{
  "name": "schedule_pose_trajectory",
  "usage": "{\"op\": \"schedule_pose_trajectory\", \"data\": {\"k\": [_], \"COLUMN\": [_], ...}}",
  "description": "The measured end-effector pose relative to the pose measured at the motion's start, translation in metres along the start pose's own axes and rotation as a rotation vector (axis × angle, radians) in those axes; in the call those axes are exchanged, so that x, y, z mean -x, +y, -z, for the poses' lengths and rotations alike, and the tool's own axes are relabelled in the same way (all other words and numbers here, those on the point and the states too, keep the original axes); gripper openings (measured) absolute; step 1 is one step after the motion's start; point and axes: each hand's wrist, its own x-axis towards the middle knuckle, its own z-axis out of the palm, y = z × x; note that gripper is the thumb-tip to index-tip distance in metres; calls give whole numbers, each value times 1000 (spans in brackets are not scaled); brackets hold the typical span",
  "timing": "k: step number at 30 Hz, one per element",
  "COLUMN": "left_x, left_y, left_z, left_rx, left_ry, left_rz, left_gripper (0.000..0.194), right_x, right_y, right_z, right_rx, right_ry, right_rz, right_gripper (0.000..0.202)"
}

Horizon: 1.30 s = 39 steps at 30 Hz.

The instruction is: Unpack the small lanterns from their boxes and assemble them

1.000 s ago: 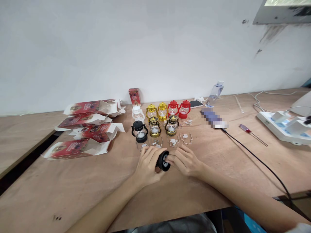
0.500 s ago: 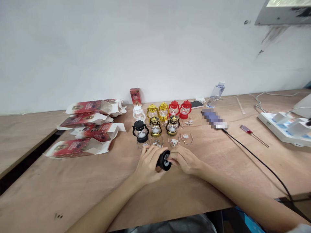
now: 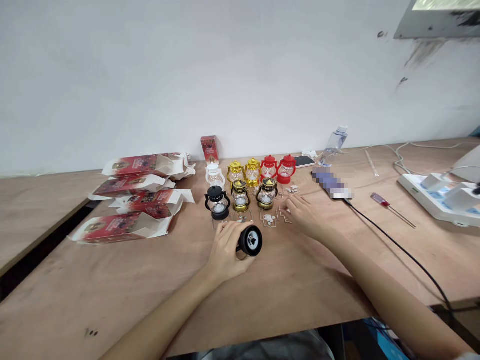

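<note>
My left hand is wrapped round a black mini lantern, tipped so its round underside faces me. A pale recess with dark parts shows inside the base; most of the lantern body is hidden by my fingers. My right hand is over the small parts at the right, its fingertips pinched together by a bent wire handle; what lies between them is hidden. Beside it lies another wire handle with small pale parts. Just beyond stand a bronze-gold lantern and a second one.
A black lantern, a white one, gold ones and red ones stand behind. Opened red boxes lie left. Rightward are a phone, a screwdriver, a bottle and a power strip.
My right hand has left the lantern's base and moved right and away from me to the small parts. The lantern in my left hand has turned so its underside faces me more squarely.
</note>
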Motion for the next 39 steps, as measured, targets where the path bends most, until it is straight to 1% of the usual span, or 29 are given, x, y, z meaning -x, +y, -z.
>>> {"op": "schedule_pose_trajectory", "data": {"k": [2,4,6,8,10,12,13,14,15,16,17,18,20,22,23,25,26,28,31,33,35,37,39], "left_x": [0,0,0,1,1,0,0,-1,-3,-4,-6,-7,-9,-10,-10,-10,-10,-10,-10,-10,-8,-6,-3], "left_y": [0,0,0,-1,-1,-2,-2,-1,0,1,2,4,8,11,13,15,16,16,12,7,2,-2,-4], "left_z": [0,0,0,0,0,1,1,2,3,4,5,6,9,11,11,13,13,14,14,14,12,9,6], "left_rx": [1,5,6,-4,-39,-112,-165,-227,-296,-366,-432,-488,-555,-577,-579,-564,-548,-511,-501,-503,-473,-415,-359], "left_ry": [0,1,4,9,19,35,44,58,80,106,132,152,150,77,33,-12,-8,41,131,173,175,151,134], "left_rz": [-6,-14,-16,-17,-40,-106,-149,-193,-239,-285,-330,-372,-463,-548,-588,-634,-632,-588,-446,-358,-305,-279,-278], "left_gripper": [43,43,43,44,45,44,43,40,38,35,32,30,27,29,31,33,33,30,28,32,37,38,37], "right_x": [2,4,4,1,-1,-3,-3,-3,-2,-1,-1,-1,0,1,2,5,6,7,5,1,-3,-6,-7], "right_y": [11,17,18,12,-1,-23,-36,-51,-65,-78,-90,-100,-113,-118,-118,-117,-115,-110,-90,-69,-45,-22,-6], "right_z": [-3,-2,1,5,8,8,8,8,9,11,13,15,21,23,23,19,16,9,3,3,3,2,-2], "right_rx": [93,118,56,-133,-469,-947,-1232,-1517,-1754,-1936,-2070,-2170,-2292,-2338,-2342,-2331,-2323,-2300,-2196,-2052,-1864,-1666,-1562], "right_ry": [-154,-239,-249,-205,-140,-114,-129,-190,-275,-358,-405,-404,-335,-266,-254,-264,-274,-275,-232,-147,14,167,244], "right_rz": [-76,-129,-172,-235,-377,-608,-741,-858,-976,-1092,-1208,-1308,-1451,-1533,-1561,-1574,-1554,-1478,-1323,-1235,-1186,-1155,-1158], "right_gripper": [14,14,14,14,17,24,27,29,31,33,34,34,34,35,35,33,31,24,17,14,12,11,10]}}
